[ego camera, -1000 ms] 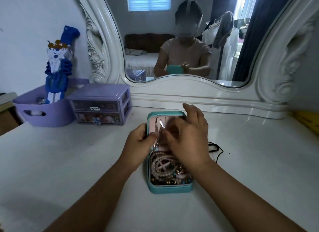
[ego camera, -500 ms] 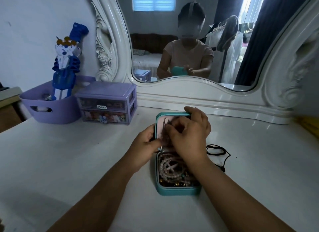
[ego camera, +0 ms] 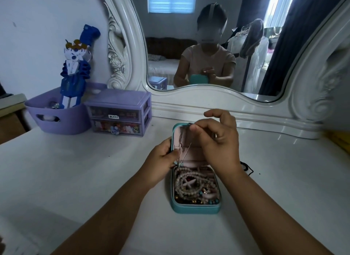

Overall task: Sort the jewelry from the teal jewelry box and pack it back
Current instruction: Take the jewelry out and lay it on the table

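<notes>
The teal jewelry box (ego camera: 195,209) stands open on the white dressing table, its pink-lined lid (ego camera: 179,135) upright. Its lower tray is full of pale bead strands (ego camera: 191,182), a small starfish charm and darker beads. My left hand (ego camera: 162,160) grips the lid's left edge. My right hand (ego camera: 217,141) is raised in front of the lid and pinches a thin silver chain (ego camera: 184,153) between thumb and forefinger; the chain hangs slantwise down toward the tray.
A purple mini drawer unit (ego camera: 118,112) and a purple basket (ego camera: 56,116) holding a blue figure (ego camera: 75,70) stand at the back left. The white carved mirror frame (ego camera: 227,103) runs along the back. A black cord (ego camera: 246,167) lies right of the box.
My right hand has lifted from inside the lid, drawing the silver chain up and out. My left hand stays on the lid's edge. The camera has shifted slightly.
</notes>
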